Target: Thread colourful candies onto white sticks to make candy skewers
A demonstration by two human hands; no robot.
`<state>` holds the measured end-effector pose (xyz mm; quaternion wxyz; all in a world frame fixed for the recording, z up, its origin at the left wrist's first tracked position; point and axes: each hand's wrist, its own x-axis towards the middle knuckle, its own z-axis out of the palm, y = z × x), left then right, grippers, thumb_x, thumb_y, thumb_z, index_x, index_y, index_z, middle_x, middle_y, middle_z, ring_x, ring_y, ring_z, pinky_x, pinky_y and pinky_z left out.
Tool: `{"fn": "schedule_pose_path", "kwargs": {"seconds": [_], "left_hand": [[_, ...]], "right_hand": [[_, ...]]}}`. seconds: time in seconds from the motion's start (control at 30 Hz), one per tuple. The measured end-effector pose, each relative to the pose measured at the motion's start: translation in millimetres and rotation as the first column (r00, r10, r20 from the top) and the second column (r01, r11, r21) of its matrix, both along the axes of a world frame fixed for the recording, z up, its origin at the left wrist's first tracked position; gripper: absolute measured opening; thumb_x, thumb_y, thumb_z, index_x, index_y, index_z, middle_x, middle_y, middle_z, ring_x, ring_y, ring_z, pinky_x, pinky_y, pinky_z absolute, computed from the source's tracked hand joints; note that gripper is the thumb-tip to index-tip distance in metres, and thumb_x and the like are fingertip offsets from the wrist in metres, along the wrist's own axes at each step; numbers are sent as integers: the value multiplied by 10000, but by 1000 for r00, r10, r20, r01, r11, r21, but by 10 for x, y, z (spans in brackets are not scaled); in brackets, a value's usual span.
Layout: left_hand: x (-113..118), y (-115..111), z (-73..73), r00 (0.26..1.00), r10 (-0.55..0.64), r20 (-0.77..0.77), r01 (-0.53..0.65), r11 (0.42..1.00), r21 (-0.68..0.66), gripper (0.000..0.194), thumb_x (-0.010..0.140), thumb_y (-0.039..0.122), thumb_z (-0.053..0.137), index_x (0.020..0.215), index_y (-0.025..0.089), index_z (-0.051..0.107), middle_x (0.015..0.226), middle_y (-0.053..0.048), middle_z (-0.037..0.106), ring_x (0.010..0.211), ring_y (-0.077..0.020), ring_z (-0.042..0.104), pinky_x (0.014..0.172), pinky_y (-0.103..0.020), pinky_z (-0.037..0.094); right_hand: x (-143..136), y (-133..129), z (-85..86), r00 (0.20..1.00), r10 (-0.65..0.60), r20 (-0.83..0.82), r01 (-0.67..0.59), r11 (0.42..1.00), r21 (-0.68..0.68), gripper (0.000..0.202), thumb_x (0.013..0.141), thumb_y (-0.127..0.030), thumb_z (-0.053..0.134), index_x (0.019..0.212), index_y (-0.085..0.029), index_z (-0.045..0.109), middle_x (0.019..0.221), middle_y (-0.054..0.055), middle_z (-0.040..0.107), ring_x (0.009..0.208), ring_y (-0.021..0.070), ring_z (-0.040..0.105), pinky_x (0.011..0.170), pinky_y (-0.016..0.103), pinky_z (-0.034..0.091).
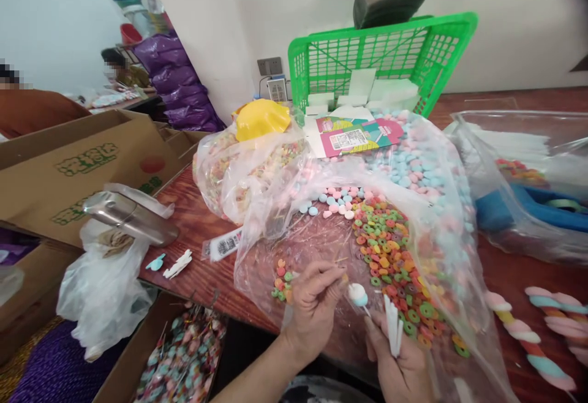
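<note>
My right hand (395, 354) is closed around several white paper sticks (392, 323). Between its thumb and finger it also grips a stick bearing a white and blue marshmallow (357, 294). Just left of that marshmallow, the fingertips of my left hand (316, 299) are pinched together; whatever they hold is too small to make out. Colourful gummy rings (386, 244) lie spread on clear plastic sheeting to the right of my hands, and a smaller group of gummy rings (281, 280) lies to the left. Behind them are loose pink, blue and white marshmallows (337, 198).
A green basket (362, 41) stands at the back, with clear bags of sweets before it. At right are a clear plastic bin (519, 115) and finished marshmallow skewers (528, 342). A steel flask (133, 219) lies left. Below the table edge, a carton holds many skewers (184, 354).
</note>
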<state>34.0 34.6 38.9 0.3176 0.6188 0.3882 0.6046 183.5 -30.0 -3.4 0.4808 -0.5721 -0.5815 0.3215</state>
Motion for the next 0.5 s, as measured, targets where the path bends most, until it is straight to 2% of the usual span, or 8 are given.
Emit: {"fn": "schedule_pose_path", "kwargs": {"seconds": [0.1,0.23,0.37,0.5], "left_hand": [[28,35,90,996,-11,-86,19,995,93,394,831,34,625,1124,288,696,1014,-42,701,887,-135,681,770,-236,563],[33,70,205,960,-118,-256,167,969,179,484,826,-5,598,1225,266,637,1066,-81,701,1008,-172,667,882,-299,552],[42,87,248,924,-148,-352,238,945,226,503,838,2,574,1275,250,598,1077,-96,683,1026,-181,653,889,-304,543],[53,76,228,916,-121,-381,212,956,205,451,844,19,578,1237,235,621,1075,-95,682,1025,-182,648,900,-308,538]], "right_hand": [[-38,48,-34,988,-94,-119,89,995,-51,341,874,-463,581,809,-167,736,471,-29,501,417,114,481,422,205,407],[-36,97,-54,964,-169,-205,155,984,-86,360,853,-489,602,808,-161,742,465,-30,494,397,111,465,387,207,389],[-19,43,-78,990,-77,-120,77,997,0,297,887,-395,575,768,-172,732,490,-17,513,424,117,473,420,215,411],[-41,-52,-116,998,7,-57,-2,996,89,231,900,-309,555,973,-180,733,512,-11,544,431,132,497,430,222,437]]}}
